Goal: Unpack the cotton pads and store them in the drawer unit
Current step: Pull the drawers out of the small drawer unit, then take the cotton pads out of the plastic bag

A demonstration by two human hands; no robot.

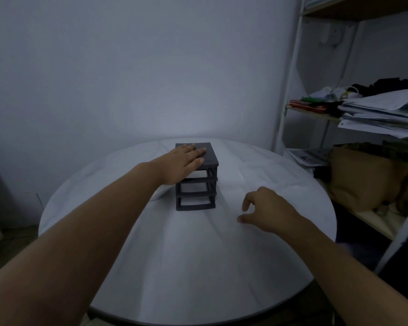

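A small dark grey drawer unit (199, 184) with three drawers stands near the middle of the round white table (186, 255). My left hand (183, 162) lies flat on its top, fingers straight. To the right of the unit and nearer to me, my right hand (266, 209) hovers over the table with loosely curled fingers and holds nothing. All three drawers look closed. No cotton pads or their pack can be seen.
A white metal shelf rack (290, 90) stands at the right, loaded with a paper stack (382, 114), clothes and a brown bag (363, 180). A plain wall is behind the table. The table edge curves close to me at the bottom.
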